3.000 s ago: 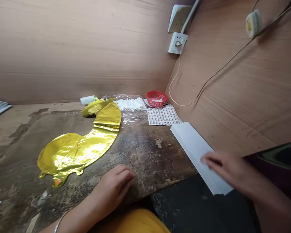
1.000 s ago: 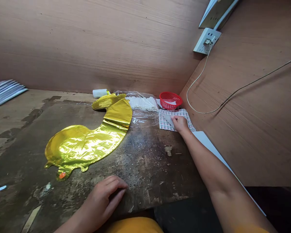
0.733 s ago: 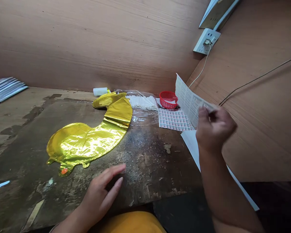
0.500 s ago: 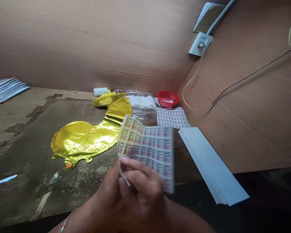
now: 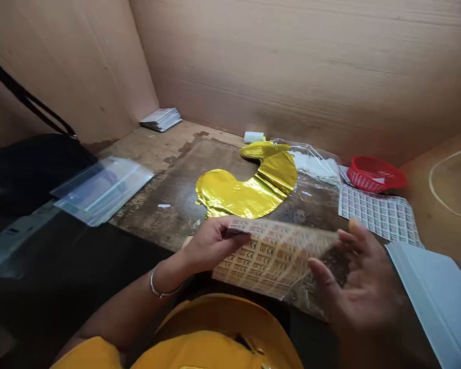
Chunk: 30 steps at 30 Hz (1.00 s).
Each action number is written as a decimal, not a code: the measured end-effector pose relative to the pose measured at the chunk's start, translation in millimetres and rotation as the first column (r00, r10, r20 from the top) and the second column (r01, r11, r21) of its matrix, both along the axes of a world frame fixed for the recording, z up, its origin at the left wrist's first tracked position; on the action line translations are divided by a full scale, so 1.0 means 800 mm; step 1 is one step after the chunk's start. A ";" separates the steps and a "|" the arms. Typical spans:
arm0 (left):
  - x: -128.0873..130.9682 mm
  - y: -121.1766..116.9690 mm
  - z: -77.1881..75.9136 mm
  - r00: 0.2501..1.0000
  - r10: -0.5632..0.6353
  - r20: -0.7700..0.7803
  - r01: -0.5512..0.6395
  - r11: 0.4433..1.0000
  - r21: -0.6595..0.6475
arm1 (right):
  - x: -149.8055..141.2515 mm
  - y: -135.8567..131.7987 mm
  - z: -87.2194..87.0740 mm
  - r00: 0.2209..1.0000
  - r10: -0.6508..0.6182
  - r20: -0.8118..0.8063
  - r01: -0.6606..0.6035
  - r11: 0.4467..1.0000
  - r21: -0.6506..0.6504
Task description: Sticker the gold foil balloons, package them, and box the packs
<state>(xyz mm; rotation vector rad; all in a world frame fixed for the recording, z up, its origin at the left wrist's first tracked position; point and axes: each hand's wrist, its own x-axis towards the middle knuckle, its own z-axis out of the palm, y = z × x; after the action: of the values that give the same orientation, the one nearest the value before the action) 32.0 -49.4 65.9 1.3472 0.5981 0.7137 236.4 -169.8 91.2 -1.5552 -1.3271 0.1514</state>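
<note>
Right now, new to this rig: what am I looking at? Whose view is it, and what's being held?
This is one camera worn on a person's head, looking forward and down at their own bare hands; no machine is involved. The left hand pinches one edge of a sheet of small printed labels. The right hand, blurred and open, is beside the sheet's other end. On the stained wooden bench lie a gold foil balloon, a second label sheet, a clear bag of white sticks and a red plastic basket.
</note>
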 end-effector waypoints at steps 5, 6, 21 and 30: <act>-0.033 0.013 -0.004 0.974 -0.201 -0.101 0.190 0.975 -0.116 | -0.007 0.040 -0.016 0.854 0.055 -0.517 -0.288 0.878 -0.383; -0.035 0.014 -0.012 0.985 -0.133 -0.108 0.118 0.984 -0.132 | -0.014 0.047 -0.023 0.841 0.031 -0.541 -0.297 0.861 -0.413; -0.042 -0.007 -0.059 0.945 0.325 -0.040 -0.321 0.897 -0.304 | -0.022 0.107 -0.041 0.837 0.073 -0.542 -0.436 0.689 -0.580; -0.052 -0.009 -0.065 0.954 0.291 -0.074 -0.298 0.889 -0.347 | -0.023 0.094 -0.054 0.985 0.170 0.027 -0.136 0.866 -0.481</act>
<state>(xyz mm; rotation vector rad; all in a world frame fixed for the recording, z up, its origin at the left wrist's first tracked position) -9.6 -56.9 13.7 0.9360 0.9152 0.7927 217.6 -94.9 47.7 -1.8735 -1.5466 0.5690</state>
